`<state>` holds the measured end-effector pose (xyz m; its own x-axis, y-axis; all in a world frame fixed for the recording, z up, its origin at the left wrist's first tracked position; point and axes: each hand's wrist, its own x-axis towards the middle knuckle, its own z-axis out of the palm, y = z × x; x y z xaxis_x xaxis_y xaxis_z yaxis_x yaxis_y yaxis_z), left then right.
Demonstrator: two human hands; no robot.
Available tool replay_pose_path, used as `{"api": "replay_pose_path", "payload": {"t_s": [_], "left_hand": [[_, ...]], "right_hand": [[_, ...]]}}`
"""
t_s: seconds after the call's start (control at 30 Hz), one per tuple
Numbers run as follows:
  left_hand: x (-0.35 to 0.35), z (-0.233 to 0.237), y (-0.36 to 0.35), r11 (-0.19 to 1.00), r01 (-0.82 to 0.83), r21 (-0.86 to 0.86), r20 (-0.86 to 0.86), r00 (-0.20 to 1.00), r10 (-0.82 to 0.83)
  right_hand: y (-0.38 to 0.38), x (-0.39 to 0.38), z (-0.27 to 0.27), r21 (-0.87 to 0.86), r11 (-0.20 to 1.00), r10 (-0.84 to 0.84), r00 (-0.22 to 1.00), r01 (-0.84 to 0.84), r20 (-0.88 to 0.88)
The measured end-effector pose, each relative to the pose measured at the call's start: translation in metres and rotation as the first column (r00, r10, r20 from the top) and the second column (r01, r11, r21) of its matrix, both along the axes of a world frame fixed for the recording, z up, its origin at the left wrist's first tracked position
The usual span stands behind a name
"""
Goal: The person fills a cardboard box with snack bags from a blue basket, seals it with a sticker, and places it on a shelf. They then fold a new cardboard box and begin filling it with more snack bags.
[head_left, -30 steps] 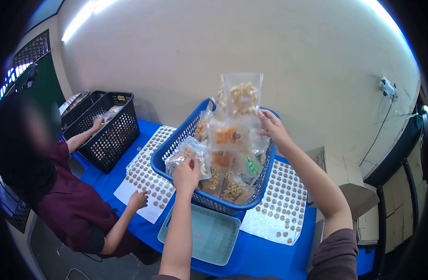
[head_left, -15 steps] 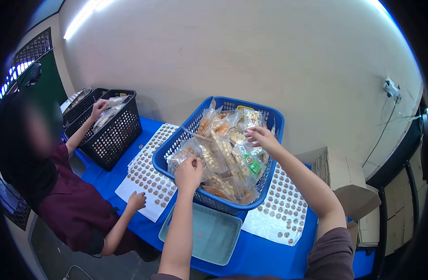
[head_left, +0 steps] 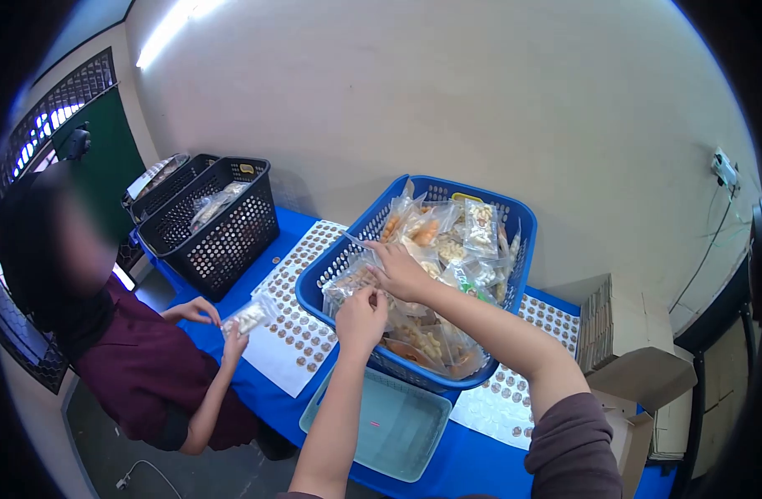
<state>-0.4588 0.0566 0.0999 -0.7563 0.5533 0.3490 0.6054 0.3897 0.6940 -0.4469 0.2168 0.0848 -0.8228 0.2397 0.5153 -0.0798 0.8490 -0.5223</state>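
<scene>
A blue perforated basket (head_left: 526, 249) holds a heap of clear plastic bags (head_left: 480, 226) with pale and orange snack pieces inside. My left hand (head_left: 362, 323) is over its near left side, thumb and fingertips pinched together; what they hold, if anything, is too small to make out. Just above it, my right hand (head_left: 404, 273) reaches across the heap from the right. Its fingers are extended and apart beside an upright clear bag flap (head_left: 357, 240), close to my left fingertips. My right forearm covers part of the bags.
A shallow green tray (head_left: 397, 424) lies before the basket. Sheets of round stickers (head_left: 302, 337) flank it on the blue table (head_left: 285, 224). At left, a co-worker (head_left: 148, 358) holds a snack bag (head_left: 252, 316) beside black baskets (head_left: 231, 229). Cardboard boxes (head_left: 638, 333) stand at right.
My right hand has moved left from the basket's far right to near my left hand. The co-worker's hand has left the black basket, and a snack bag is now in their hands.
</scene>
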Motion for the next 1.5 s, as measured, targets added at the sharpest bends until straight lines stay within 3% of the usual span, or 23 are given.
{"api": "replay_pose_path", "payload": {"t_s": [0.07, 0.1, 0.13, 0.2, 0.23, 0.27, 0.33, 0.37, 0.47, 0.53, 0.6, 0.73, 0.77, 0.8, 0.87, 0.93, 1.0, 1.07, 1.13, 1.23, 1.3, 1.43, 1.5], "left_hand": [[0.0, 0.0, 0.0, 1.0, 0.015, 0.01, 0.041, 0.999, -0.016], [0.0, 0.0, 0.0, 1.0, 0.01, -0.001, 0.046, 0.999, -0.01], [-0.001, 0.0, 0.0, 1.0, 0.007, -0.001, 0.039, 0.999, -0.007], [-0.002, 0.0, -0.001, 1.0, 0.022, -0.003, 0.064, 0.998, -0.021], [-0.001, 0.0, -0.001, 1.0, 0.02, -0.003, 0.064, 0.998, -0.02], [0.0, 0.002, -0.001, 1.0, 0.014, -0.006, 0.055, 0.998, -0.014], [-0.001, 0.001, -0.001, 1.0, 0.012, -0.006, 0.048, 0.999, -0.012], [-0.003, -0.001, 0.0, 1.0, 0.011, -0.014, 0.044, 0.999, -0.011], [-0.002, -0.004, 0.004, 1.0, 0.002, 0.0, 0.035, 0.999, -0.002], [-0.004, -0.005, 0.0, 0.999, -0.03, 0.016, 0.042, 0.999, 0.029], [-0.005, -0.004, 0.001, 1.0, -0.011, 0.028, 0.041, 0.999, 0.01], [-0.008, -0.006, 0.004, 0.998, -0.004, 0.061, 0.051, 0.999, 0.001], [-0.006, -0.005, 0.003, 0.998, -0.007, 0.067, 0.047, 0.999, 0.004], [-0.005, -0.003, 0.001, 0.998, -0.014, 0.06, 0.06, 0.998, 0.01], [0.001, -0.002, -0.003, 0.998, 0.01, 0.064, 0.026, 1.0, -0.011], [0.005, 0.003, -0.012, 0.994, 0.098, 0.054, 0.017, 0.995, -0.099], [0.013, 0.009, -0.023, 0.947, 0.267, -0.179, 0.018, 0.963, -0.268], [0.025, 0.004, -0.037, 0.912, 0.283, -0.296, -0.021, 0.953, -0.303], [0.043, -0.031, -0.051, 0.987, 0.163, 0.015, -0.423, 0.895, -0.141], [0.106, -0.051, -0.091, 0.993, 0.112, -0.021, -0.464, 0.879, -0.109], [0.136, -0.093, -0.107, 0.929, 0.361, -0.082, -0.107, 0.923, -0.368], [0.225, -0.101, -0.113, 0.894, 0.425, 0.141, 0.107, 0.891, -0.441], [0.258, -0.09, -0.111, 0.674, 0.68, 0.29, 0.421, 0.541, -0.728]], "right_hand": [[0.01, -0.025, -0.013, 0.364, 0.93, -0.082, 0.992, 0.043, 0.092], [0.014, -0.033, -0.013, 0.404, 0.915, -0.129, 0.95, 0.003, 0.285], [0.018, -0.039, -0.013, 0.404, 0.915, -0.127, 0.952, 0.003, 0.279], [0.027, -0.051, -0.022, 0.3, 0.953, -0.163, 0.913, 0.047, 0.375], [0.033, -0.057, -0.028, 0.265, 0.96, -0.146, 0.968, 0.088, 0.207], [0.042, -0.058, -0.035, 0.266, 0.96, -0.145, 0.968, 0.087, 0.206], [0.047, -0.044, -0.017, 0.053, 0.988, -0.148, 0.989, 0.148, -0.008], [0.057, -0.041, -0.01, -0.096, 0.991, -0.101, 0.993, 0.095, -0.066], [0.036, 0.013, 0.051, -0.237, 0.967, -0.143, 0.966, 0.089, -0.218], [0.011, 0.059, 0.086, 0.157, 0.987, 0.005, 0.952, 0.046, -0.307], [-0.025, 0.106, 0.105, 0.123, 0.992, 0.015, 0.948, 0.026, -0.319], [-0.073, 0.209, 0.108, -0.103, 0.99, -0.119, 0.965, 0.097, -0.233], [-0.081, 0.233, 0.101, -0.246, 0.966, -0.138, 0.955, 0.072, -0.261], [-0.09, 0.253, 0.092, -0.389, 0.92, -0.163, 0.944, 0.041, -0.286], [-0.114, 0.282, 0.071, -0.587, 0.8, -0.391, 0.85, 0.124, -0.354], [-0.118, 0.308, 0.053, -0.554, 0.805, -0.465, 0.805, 0.211, -0.369], [-0.12, 0.327, 0.045, -0.615, 0.76, -0.52, 0.764, 0.209, -0.383], [-0.121, 0.339, 0.042, -0.607, 0.757, -0.555, 0.728, 0.242, -0.403], [-0.121, 0.358, 0.039, -0.638, 0.713, -0.628, 0.669, 0.291, -0.397], [-0.125, 0.379, 0.034, -0.648, 0.693, -0.655, 0.652, 0.315, -0.383], [-0.125, 0.39, 0.027, -0.645, 0.669, -0.692, 0.626, 0.368, -0.361], [-0.133, 0.413, 0.013, -0.678, 0.619, -0.698, 0.672, 0.396, -0.245], [-0.142, 0.426, 0.007, -0.722, 0.585, -0.672, 0.72, 0.37, -0.175]]}}
